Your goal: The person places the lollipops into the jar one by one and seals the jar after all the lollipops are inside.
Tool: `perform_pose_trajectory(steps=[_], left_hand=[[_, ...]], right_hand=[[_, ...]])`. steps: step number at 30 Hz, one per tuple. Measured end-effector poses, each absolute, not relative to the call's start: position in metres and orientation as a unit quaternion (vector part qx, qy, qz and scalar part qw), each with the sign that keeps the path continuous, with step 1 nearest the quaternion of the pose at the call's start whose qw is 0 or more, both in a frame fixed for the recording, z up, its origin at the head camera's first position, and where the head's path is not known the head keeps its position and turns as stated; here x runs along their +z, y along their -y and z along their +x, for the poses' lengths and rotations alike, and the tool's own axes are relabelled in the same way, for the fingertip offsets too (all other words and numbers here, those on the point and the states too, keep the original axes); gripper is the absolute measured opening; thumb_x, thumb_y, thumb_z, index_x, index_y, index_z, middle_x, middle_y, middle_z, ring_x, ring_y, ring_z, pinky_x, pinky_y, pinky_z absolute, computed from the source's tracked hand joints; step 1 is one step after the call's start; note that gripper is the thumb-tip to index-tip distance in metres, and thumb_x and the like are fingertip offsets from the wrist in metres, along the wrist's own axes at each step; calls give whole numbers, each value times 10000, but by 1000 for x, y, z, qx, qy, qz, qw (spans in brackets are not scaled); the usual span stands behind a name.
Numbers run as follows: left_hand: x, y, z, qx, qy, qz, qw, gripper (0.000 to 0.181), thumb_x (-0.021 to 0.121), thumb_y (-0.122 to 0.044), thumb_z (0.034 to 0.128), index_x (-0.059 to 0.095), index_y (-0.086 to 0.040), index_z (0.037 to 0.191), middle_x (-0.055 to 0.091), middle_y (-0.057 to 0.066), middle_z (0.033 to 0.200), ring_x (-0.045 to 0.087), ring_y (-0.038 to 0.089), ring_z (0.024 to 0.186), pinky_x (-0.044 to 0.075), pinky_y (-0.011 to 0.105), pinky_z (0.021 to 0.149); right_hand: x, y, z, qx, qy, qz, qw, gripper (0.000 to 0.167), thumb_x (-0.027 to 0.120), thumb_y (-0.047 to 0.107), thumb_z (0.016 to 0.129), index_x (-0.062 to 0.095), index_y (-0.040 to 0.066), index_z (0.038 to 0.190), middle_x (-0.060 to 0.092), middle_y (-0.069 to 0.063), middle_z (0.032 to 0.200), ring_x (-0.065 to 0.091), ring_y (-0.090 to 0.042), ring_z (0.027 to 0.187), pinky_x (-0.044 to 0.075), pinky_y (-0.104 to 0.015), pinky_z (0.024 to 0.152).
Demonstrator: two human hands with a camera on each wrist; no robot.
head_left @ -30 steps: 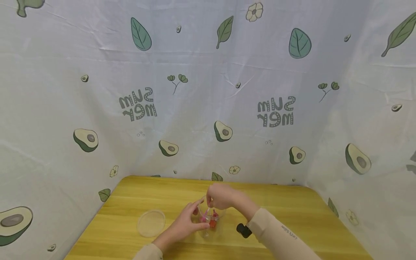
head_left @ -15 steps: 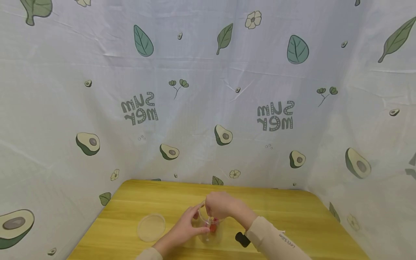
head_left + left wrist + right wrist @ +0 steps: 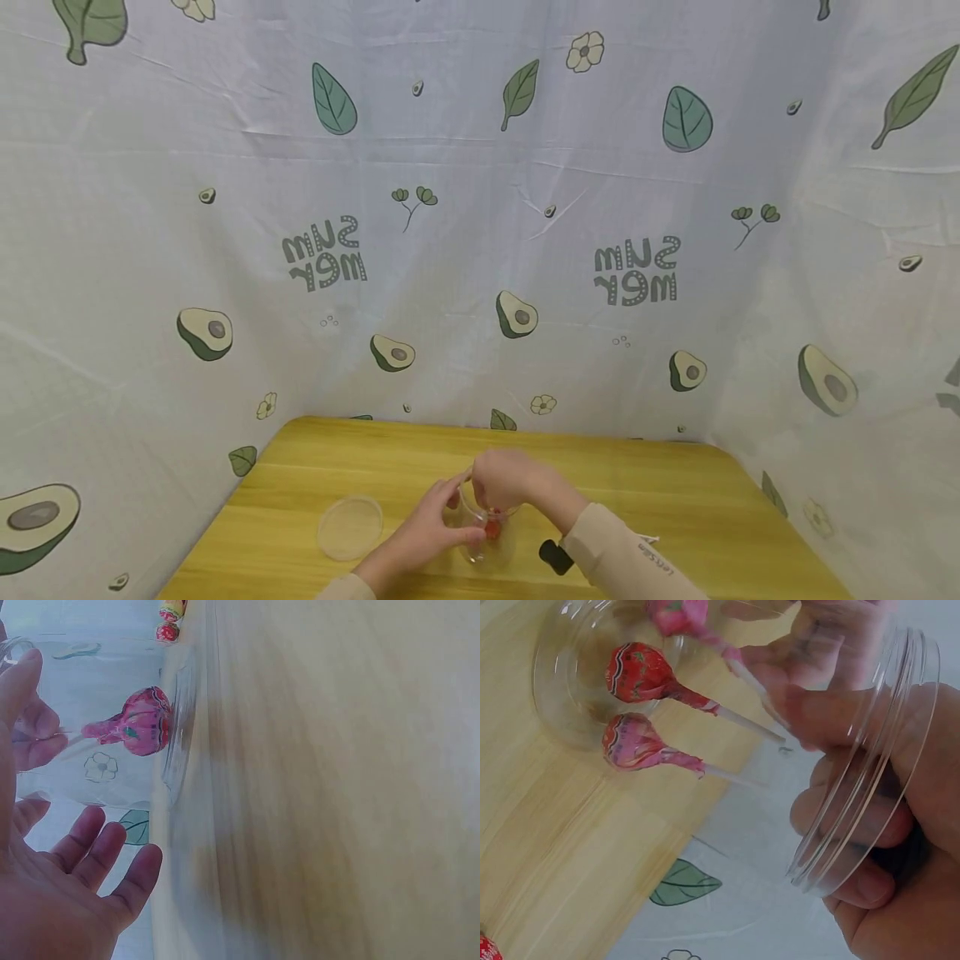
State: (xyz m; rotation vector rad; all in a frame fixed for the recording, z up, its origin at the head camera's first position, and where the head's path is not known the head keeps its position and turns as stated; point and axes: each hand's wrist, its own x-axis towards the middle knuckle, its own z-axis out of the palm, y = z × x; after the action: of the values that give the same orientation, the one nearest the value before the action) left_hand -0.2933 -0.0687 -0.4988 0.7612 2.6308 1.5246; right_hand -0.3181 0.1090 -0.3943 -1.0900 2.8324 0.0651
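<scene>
A clear plastic jar (image 3: 477,555) stands on the table, with several wrapped lollipops in it. My left hand (image 3: 429,523) holds the jar from the left, thumb on its front wall and fingers at the rim. My right hand (image 3: 512,478) reaches down through the jar's mouth. Its fingertips pinch the white stick of a pink lollipop (image 3: 678,615), candy end down near the jar's base. Beside that one, a red lollipop (image 3: 639,671) and another pink lollipop (image 3: 633,742) stand in the jar with their sticks up. The right hand hides part of the jar in the head view.
A round clear lid (image 3: 350,528) lies on the table left of the jar. White sticks (image 3: 648,538) show behind the right sleeve. More wrapped lollipops (image 3: 168,631) lie beyond the jar. A black wrist camera (image 3: 555,557) sits on the right wrist. A printed curtain surrounds the table.
My right hand has gone lower into the jar, taking the pink lollipop down with it. The left hand keeps its place on the jar. The head view has tilted slightly.
</scene>
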Motion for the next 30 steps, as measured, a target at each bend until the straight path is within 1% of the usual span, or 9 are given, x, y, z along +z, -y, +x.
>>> perform_pose_trajectory(steps=[2,5,7,9,11,15,17,24,30], left_hand=[[-500,69,-293,487,-839,243,7,811,771,-454,870,363,-317,1557,476,-25,1076,447,178,1079,409,348,850],[-499,68,-292,491,-837,242,12,801,769,-455,872,360,-349,1553,477,-18,1081,440,182,1074,399,345,837],[-499,68,-292,493,-836,243,14,796,768,-448,875,358,-357,1552,475,-9,1085,438,188,1071,396,343,825],[-498,68,-291,492,-836,244,11,795,769,-438,878,360,-345,1554,475,-4,1091,445,188,1074,405,339,821],[-497,68,-291,489,-837,244,9,801,770,-435,878,361,-321,1557,473,-2,1091,446,187,1072,408,341,823],[-497,67,-292,486,-840,242,6,827,778,-432,870,358,-279,1566,479,2,1096,454,187,1083,422,372,856],[-496,67,-292,488,-839,241,3,835,788,-425,862,363,-276,1564,486,2,1109,461,198,1095,425,399,880],[-494,67,-291,495,-836,238,1,846,805,-421,845,377,-267,1558,508,2,1161,478,222,1121,433,484,914],[-495,66,-291,494,-838,234,-1,858,813,-431,835,381,-265,1557,512,-10,1142,486,220,1127,439,473,918]], right_hand=[[-394,-110,-319,9,-931,-362,52,258,710,20,817,673,166,607,524,139,593,420,-27,533,364,-189,490],[-393,-113,-320,-22,-929,-366,53,141,751,54,801,766,171,723,669,134,760,538,-19,637,466,-194,581],[-393,-116,-321,-51,-928,-365,57,121,751,61,804,787,172,772,713,113,832,564,-21,672,487,-198,614],[-391,-120,-322,-86,-925,-364,61,126,737,56,816,795,167,807,728,101,864,566,-15,684,489,-197,628],[-390,-126,-323,-123,-921,-363,63,122,720,60,837,799,152,849,719,102,863,537,-14,656,473,-197,607],[-384,-139,-326,-196,-910,-358,71,100,709,78,876,791,95,931,624,76,721,433,-37,548,387,-210,511],[-381,-147,-328,-227,-905,-353,73,95,712,90,890,782,82,955,560,58,678,395,-45,524,351,-214,493],[-371,-178,-330,-290,-895,-334,58,81,704,129,923,765,103,970,454,67,624,367,-59,543,350,-220,522],[-367,-203,-332,-312,-897,-310,45,110,697,130,931,758,72,1000,437,58,623,361,-67,572,347,-221,540]])
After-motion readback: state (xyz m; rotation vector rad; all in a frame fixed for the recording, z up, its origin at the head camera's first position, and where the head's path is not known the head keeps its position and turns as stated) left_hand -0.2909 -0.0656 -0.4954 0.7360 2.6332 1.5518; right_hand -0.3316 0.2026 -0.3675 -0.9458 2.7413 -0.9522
